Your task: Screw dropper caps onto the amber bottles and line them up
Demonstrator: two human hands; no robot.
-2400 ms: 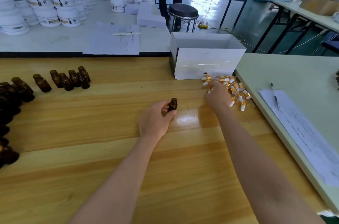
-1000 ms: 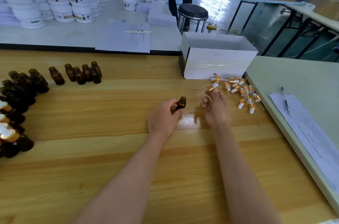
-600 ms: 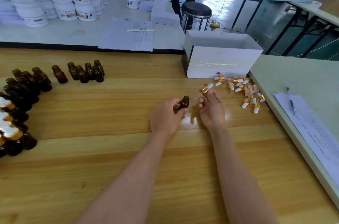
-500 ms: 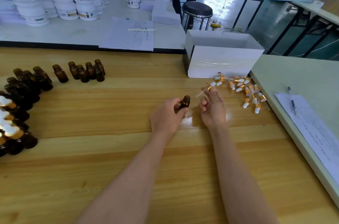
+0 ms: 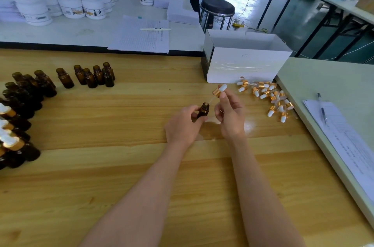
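Forward, left hand (image 5: 184, 125), fingers round the amber bottle (image 5: 203, 111); right hand (image 5: 230, 117), fingers pinching the tilted dropper cap (image 5: 219, 90).

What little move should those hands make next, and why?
Probably lower the dropper cap so its glass tube slides into the amber bottle until the gold collar meets the neck. The left hand grips the open bottle, and the right hand pinches the cap tilted above it, tube tip about at the mouth.
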